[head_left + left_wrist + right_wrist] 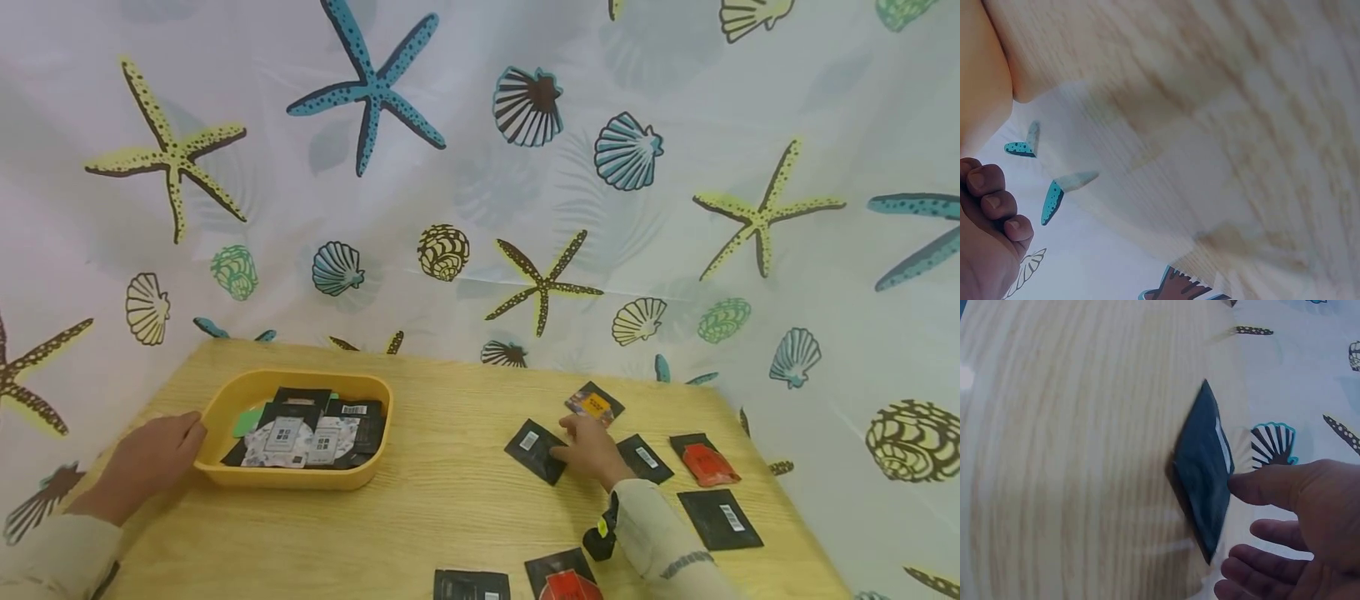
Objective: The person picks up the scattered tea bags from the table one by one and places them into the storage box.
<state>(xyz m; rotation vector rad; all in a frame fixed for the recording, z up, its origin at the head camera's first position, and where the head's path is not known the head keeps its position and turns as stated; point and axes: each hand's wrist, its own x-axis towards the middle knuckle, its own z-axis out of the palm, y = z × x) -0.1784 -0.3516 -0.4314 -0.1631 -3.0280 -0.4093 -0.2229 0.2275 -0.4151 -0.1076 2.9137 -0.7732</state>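
Observation:
In the head view, my left hand (161, 450) is at the left rim of a yellow plastic basket (217, 477), its fingers curled, also in the left wrist view; the thumb is hidden there. Inside the basket lies a pile of black and white patterned packets (281, 433). My right hand (592, 450) reaches over the table at the right. Its thumb touches the edge of a flat black packet (531, 446) with a white barcode label. The other fingers are loosely spread beside that packet (1204, 469) in the right wrist view, holding nothing.
Around the right hand lie a packet with an orange label (597, 406), black packets (643, 457) (712, 521) and a red-and-black one (705, 462). Two more, one black (471, 585) and one red-marked (562, 577), sit at the front. A shell-patterned curtain (465, 183) borders the wooden table (450, 500).

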